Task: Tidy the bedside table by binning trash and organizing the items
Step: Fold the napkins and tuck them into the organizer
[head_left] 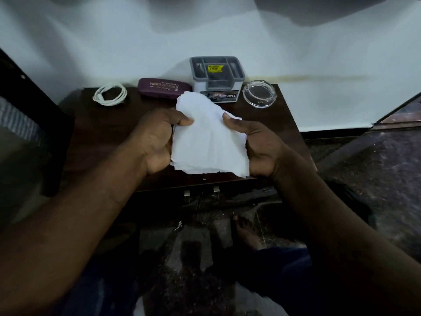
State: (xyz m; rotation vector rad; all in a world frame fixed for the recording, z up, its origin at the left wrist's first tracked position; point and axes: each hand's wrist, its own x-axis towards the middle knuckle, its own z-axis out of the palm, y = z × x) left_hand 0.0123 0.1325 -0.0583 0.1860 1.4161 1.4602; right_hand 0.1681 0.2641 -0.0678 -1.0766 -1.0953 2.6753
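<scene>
Dark wood table point(102, 124) against a white wall point(91, 42), low light. White tissue stack point(207, 137) is held over the table's front middle, edges ragged. Left grip point(155, 137) clamped on its left edge, thumb on top. Right grip point(257, 144) clamped on its right edge, thumb on the upper corner. Behind it along the back edge, left to right: coiled white cable point(110, 94), maroon glasses case point(164, 87), grey compartment organizer point(216, 74) with yellow sticker, clear glass ashtray point(259, 93). Tissue's top corner overlaps the organizer's front label in view. Bare foot point(246, 233) on the speckled floor point(376, 167) below.
</scene>
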